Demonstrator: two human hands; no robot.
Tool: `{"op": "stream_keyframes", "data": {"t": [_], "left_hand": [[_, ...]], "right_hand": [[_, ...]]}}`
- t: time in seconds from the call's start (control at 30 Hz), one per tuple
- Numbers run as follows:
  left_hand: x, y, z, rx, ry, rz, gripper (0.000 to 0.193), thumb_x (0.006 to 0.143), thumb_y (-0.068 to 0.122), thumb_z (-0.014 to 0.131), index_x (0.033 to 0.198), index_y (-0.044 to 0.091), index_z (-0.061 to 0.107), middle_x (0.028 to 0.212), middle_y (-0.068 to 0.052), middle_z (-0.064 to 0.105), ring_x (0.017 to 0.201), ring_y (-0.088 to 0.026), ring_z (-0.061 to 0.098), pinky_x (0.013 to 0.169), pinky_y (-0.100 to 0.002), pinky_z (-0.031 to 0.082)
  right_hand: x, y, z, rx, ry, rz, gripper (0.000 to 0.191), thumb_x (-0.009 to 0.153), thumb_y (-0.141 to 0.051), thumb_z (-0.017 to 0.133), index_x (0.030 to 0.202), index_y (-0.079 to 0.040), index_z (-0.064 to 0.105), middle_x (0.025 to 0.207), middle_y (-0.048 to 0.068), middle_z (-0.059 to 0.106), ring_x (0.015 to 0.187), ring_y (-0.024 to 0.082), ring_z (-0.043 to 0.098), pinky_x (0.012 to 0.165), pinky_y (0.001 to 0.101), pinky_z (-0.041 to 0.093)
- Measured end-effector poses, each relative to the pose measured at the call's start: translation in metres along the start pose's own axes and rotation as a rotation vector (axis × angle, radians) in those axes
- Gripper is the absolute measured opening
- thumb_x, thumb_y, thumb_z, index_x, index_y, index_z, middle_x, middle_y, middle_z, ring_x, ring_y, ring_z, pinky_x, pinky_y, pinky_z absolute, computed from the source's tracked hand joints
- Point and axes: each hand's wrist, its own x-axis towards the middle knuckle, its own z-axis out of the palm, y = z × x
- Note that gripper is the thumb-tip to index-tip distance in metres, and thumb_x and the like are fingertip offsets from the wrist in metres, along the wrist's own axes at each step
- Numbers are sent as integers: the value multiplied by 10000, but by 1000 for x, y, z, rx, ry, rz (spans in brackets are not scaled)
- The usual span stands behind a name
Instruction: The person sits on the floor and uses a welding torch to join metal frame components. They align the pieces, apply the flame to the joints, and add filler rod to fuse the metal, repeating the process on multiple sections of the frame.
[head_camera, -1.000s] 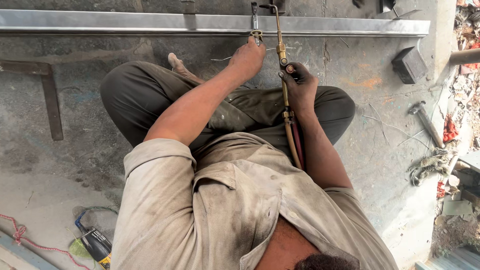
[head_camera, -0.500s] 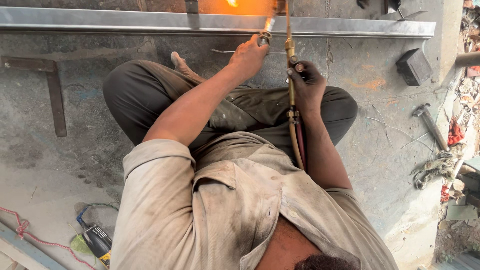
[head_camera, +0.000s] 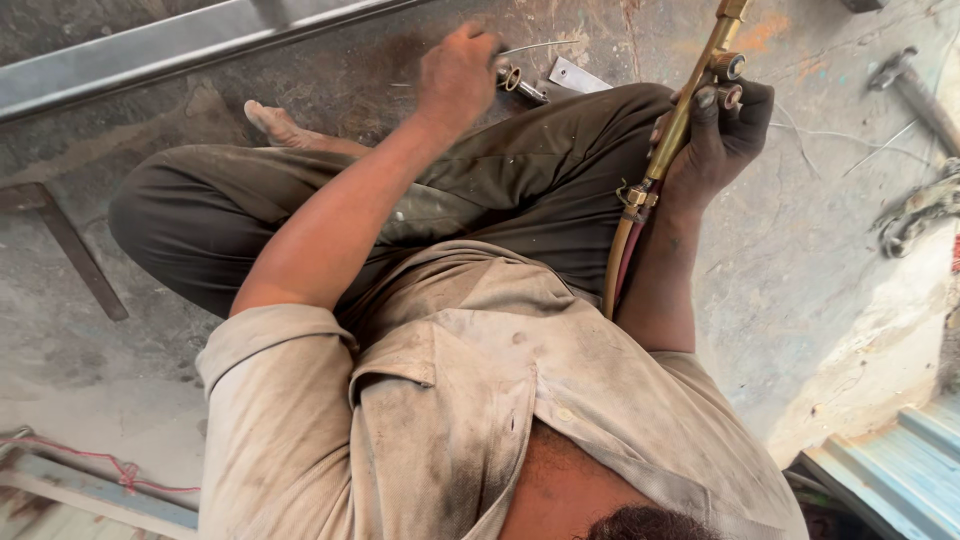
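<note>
Concrete floor (head_camera: 820, 300), stained and dusty, carries everything I log here, since the person sits cross-legged directly on it with knees spread to keep the work between them. Long steel section (head_camera: 180, 45), grey, lies flat on the floor across the top left, just beyond the bare foot, within arm's reach. Dark flat bar (head_camera: 65, 245), lying loose at left, well apart from both hands. Corrugated sheet (head_camera: 890, 470), pale blue, at lower right corner, clear of the work. Hammer (head_camera: 915, 85), upper right, head toward the seated person, set aside on the floor. Gas torch (head_camera: 680, 120), brass body with valve knobs, runs upward out of the top edge; I see no flame. It is held upright beside the knee, I judge so that the tip points away from cloth and skin. Twin hoses (head_camera: 620, 260), tan and red, drop from the torch base along the forearm, so they trail back beside the body. Right hand (head_camera: 725, 135), blackened, has its grip wrapped closed around the torch body, thumb near a knob. Left hand (head_camera: 455, 70), stretched forward over the knee, fingers curled down at a small metal fitting (head_camera: 520, 82) on the floor; I cannot tell whether that grip has closed on anything. Small flat plate (head_camera: 580, 75), just beside the fitting. Thin wire (head_camera: 540, 46), near the left hand.
</note>
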Motion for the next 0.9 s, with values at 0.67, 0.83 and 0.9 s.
{"op": "stream_keyframes", "data": {"t": [0.67,0.83,0.9], "left_hand": [[83,67,69,371,-420,44,108,873,88,623,944,48,693,1321,-298,576,966,-411,732,797,-487,607],[76,71,52,248,-381,71,321,830,110,663,1145,79,605,1305,-318,543,951,-444,715,794,-520,582],[70,70,49,256,-415,108,339,821,115,669,1152,88,602,1311,-319,541,953,-439,715,792,-516,582]], "right_hand": [[42,8,14,118,35,134,178,1033,10,735,1056,-17,560,875,166,673,637,210,641,574,337,561],[42,1,19,66,6,121,130,1036,23,716,1078,11,594,899,166,686,679,202,661,580,321,563],[40,-2,21,47,-4,97,111,1032,27,700,1091,23,606,906,178,702,684,205,670,567,319,560]]}}
